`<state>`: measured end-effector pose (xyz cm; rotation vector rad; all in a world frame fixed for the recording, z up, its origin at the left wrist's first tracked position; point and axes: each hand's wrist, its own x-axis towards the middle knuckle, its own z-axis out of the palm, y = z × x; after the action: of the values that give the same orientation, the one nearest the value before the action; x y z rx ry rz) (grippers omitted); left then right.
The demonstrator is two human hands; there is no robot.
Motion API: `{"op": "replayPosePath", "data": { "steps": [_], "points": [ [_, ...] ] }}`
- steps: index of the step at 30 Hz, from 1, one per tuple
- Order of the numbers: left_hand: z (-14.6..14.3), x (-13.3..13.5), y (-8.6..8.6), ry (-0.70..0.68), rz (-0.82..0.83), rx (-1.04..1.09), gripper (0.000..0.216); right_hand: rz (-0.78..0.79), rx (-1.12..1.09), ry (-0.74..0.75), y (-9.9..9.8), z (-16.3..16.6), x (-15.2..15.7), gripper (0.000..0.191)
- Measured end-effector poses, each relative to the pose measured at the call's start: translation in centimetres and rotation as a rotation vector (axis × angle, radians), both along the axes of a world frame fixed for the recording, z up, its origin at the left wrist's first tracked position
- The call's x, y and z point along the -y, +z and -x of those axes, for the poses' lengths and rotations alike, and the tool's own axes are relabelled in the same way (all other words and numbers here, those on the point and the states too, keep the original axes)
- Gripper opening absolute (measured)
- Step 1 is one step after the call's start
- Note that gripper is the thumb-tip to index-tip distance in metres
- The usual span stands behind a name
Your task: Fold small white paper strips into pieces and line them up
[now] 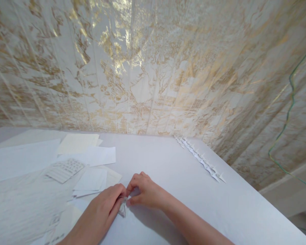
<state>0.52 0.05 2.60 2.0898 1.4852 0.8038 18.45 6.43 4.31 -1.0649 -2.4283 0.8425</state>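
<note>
A small folded piece of white paper (122, 208) is between my two hands, low in the middle of the view above the white table. Its pointed lower end shows; the rest is hidden by fingers. My left hand (109, 200) is closed round the paper's left and upper side. From the right, my right hand (142, 191) pinches the paper's upper edge between thumb and bent fingers. The fingertips of both hands nearly touch. Just left of my left hand lies a small stack of cut white paper pieces (91, 179).
Folded paper pieces (199, 158) lie in rows at the table's right. Printed square pieces (66, 170), a cream sheet (78, 143) and large white sheets (20, 158) cover the left. A gold-patterned wall covering (142, 85) rises behind; a green cord (287, 126) hangs right of the table (153, 154).
</note>
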Motion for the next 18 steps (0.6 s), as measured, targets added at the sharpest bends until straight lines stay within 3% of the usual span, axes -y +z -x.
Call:
{"op": "replayPosePath", "data": {
  "steps": [11, 18],
  "points": [
    [0.07, -0.10, -0.40, -0.020, 0.062, -0.049, 0.022, 0.141, -0.124, 0.027, -0.31, -0.50, -0.77, 0.013],
    [-0.30, 0.09, -0.07, 0.035, 0.106, -0.045, 0.017, 0.091, -0.129, 0.006, -0.43, -0.26, -0.55, 0.014]
  ]
}}
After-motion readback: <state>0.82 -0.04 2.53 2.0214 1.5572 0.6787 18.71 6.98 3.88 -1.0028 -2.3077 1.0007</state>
